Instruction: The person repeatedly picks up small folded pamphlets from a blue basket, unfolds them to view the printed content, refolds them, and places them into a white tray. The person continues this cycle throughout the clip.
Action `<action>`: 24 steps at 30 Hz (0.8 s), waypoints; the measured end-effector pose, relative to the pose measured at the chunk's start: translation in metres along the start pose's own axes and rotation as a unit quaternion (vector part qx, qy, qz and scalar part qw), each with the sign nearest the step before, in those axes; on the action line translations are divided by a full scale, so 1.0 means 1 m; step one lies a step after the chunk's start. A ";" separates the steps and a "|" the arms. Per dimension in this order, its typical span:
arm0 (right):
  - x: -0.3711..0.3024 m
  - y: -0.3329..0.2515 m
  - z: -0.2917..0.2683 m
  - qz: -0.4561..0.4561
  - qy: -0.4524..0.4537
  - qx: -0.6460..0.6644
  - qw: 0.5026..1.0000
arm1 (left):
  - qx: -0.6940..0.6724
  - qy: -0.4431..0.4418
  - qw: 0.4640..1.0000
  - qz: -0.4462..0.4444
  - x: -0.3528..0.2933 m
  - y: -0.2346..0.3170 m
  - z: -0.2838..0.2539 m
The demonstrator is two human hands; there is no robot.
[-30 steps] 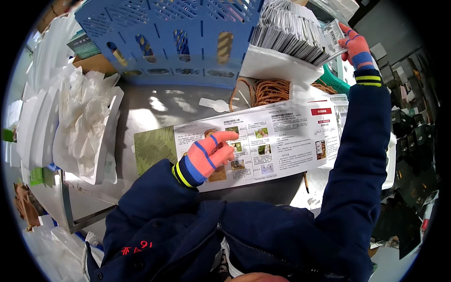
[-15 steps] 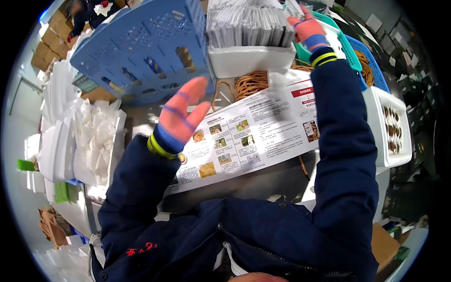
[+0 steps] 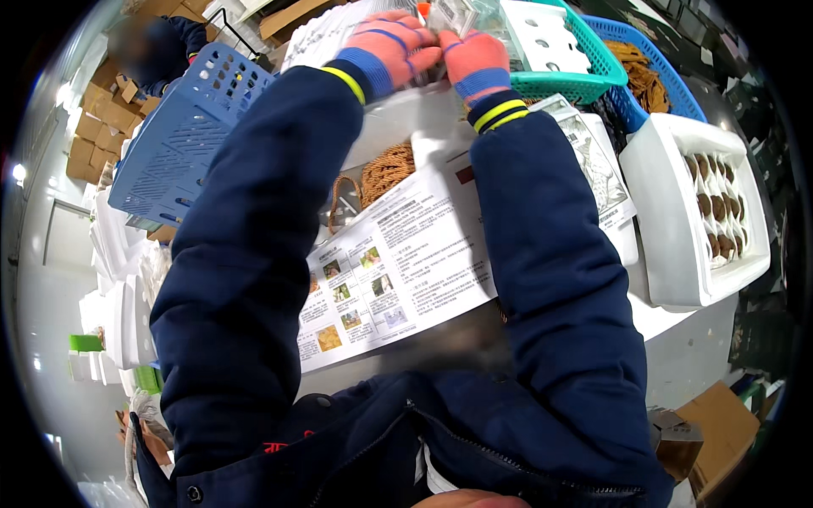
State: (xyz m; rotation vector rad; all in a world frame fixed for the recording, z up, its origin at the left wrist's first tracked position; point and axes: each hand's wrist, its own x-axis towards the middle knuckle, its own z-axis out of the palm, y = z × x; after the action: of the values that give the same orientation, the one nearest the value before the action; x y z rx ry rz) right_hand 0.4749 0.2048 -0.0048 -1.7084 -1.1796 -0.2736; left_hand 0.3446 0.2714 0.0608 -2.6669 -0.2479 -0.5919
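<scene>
At the far middle, my left hand (image 3: 385, 52) and my right hand (image 3: 476, 66), in pink-and-blue knit gloves, come together with fingertips almost touching. The left fingers curl in beside a stack of thin white leaflets (image 3: 318, 38); whatever they grip is hidden. My right hand is closed at the fingertips by a small, pale, partly see-through item (image 3: 455, 15), too unclear to name. Below the hands is a white box wall (image 3: 398, 110). Nearer me, a large printed sheet (image 3: 398, 271) with small colour photos lies partly under my right sleeve, beside a coil of brown cord (image 3: 388, 175).
A blue perforated basket (image 3: 178, 144) stands at left. A green basket (image 3: 605, 72) with a white foam piece and a blue basket (image 3: 686, 97) of brown cord are at far right. Nearer is a white foam box (image 3: 648, 182) of round brown items. Another person (image 3: 157, 55) is at far left.
My left hand has reached forward and right from above the sheet to the leaflet stack. My right hand has moved left to meet it. The view has shifted.
</scene>
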 end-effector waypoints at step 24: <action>0.077 -0.047 -0.008 -0.211 -0.165 -0.370 0.890 | 0.069 -0.067 0.994 -0.045 -0.022 -0.009 -0.022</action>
State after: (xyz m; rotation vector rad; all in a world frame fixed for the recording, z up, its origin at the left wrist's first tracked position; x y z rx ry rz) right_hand 0.4784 0.2437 0.0768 -2.1820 -1.8651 -0.8088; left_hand 0.3145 0.2683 0.0722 -2.5736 -0.4332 -0.4078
